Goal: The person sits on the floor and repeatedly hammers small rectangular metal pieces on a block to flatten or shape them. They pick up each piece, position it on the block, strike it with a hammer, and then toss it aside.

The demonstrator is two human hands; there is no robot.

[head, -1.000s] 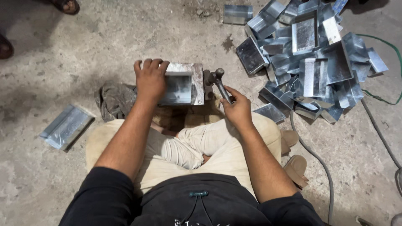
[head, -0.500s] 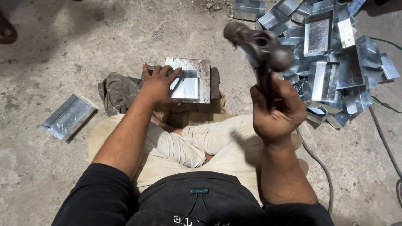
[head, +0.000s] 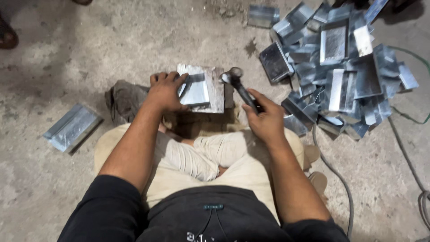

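— Left hand [head: 165,92]?
— Pressed flat on the folded sheet-metal piece [head: 200,89], fingers spread over its left edge.
— Right hand [head: 265,118]?
— Fingers wrapped tight around the hammer [head: 237,84], head touching the piece's right edge.
— Piece sits where?
— On the concrete floor [head: 89,54], just ahead of crossed legs, pile of bent metal sheets [head: 340,67] to the right, 1 loose sheet [head: 71,127] well left.

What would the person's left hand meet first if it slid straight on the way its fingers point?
The left hand points up and right across the metal sheet it presses. Going on, it would probably meet the hammer head at the sheet's right edge, though height is unclear.
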